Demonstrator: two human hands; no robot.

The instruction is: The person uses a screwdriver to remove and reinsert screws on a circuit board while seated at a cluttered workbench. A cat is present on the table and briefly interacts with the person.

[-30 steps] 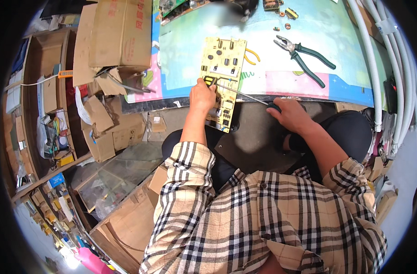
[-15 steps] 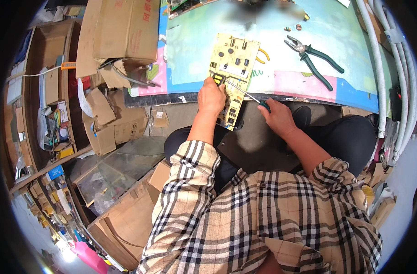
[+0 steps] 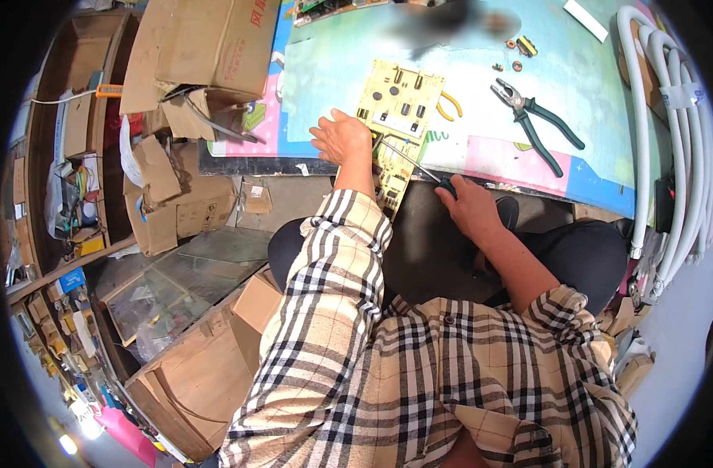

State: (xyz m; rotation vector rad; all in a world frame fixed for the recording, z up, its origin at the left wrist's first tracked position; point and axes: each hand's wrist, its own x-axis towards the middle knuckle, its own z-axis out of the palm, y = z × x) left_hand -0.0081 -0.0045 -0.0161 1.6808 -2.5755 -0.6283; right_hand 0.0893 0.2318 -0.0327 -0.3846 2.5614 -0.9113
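A long tan circuit board (image 3: 391,118) with black components lies on the table, its near end jutting past the front edge. My left hand (image 3: 344,142) is at the board's left side, fingers stretched out and spread, with nothing seen in them. Whether its heel touches the board I cannot tell. In my right hand (image 3: 473,210) is a screwdriver (image 3: 419,165) with a dark green handle. Its thin shaft slants up and left across the board, and the tip is near a dark part beside my left wrist. Yellow tool handles (image 3: 452,108) stick out at the board's right.
Dark green-handled pliers (image 3: 534,125) lie to the right. Small loose components (image 3: 526,47) sit beyond them, and a blurred dark shape is at the far edge. A cardboard box (image 3: 204,54) stands at the left, and white hoses (image 3: 676,148) hang at the right.
My left hand has let go of the dark part on the board, shifted left and spread its fingers. My right hand still holds the screwdriver slanted over the board. The view has shifted slightly.
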